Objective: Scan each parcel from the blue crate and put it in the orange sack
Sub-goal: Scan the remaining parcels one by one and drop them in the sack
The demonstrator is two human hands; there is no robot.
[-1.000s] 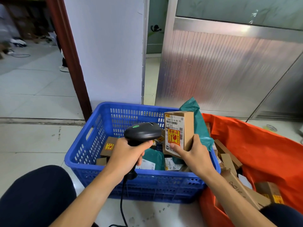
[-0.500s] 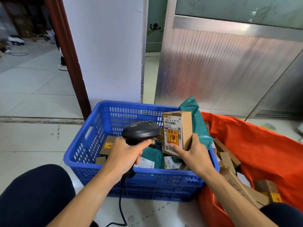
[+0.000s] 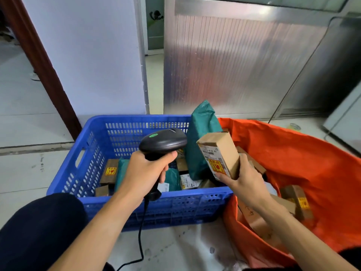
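Note:
My left hand [image 3: 143,174] grips the handle of a black barcode scanner [image 3: 163,141] over the blue crate [image 3: 136,204]. My right hand [image 3: 243,179] holds a small cardboard parcel [image 3: 219,153] by its lower end, tilted, its white label and yellow-red sticker facing left. The parcel hangs over the crate's right edge, beside the orange sack [image 3: 304,165]. Inside the crate lie several brown boxes and green mailers, one tall green mailer [image 3: 201,137] leaning at its right side. The sack holds several cardboard boxes [image 3: 295,196].
The scanner's black cable [image 3: 141,233] hangs down to the tiled floor in front of the crate. My dark-clothed knee [image 3: 39,229] is at the lower left. A white wall, a brown door frame [image 3: 39,61] and a metal panel [image 3: 244,61] stand behind.
My right hand has carried the parcel to the right and tilted it, away from the scanner and toward the sack. The scanner hand has stayed over the crate.

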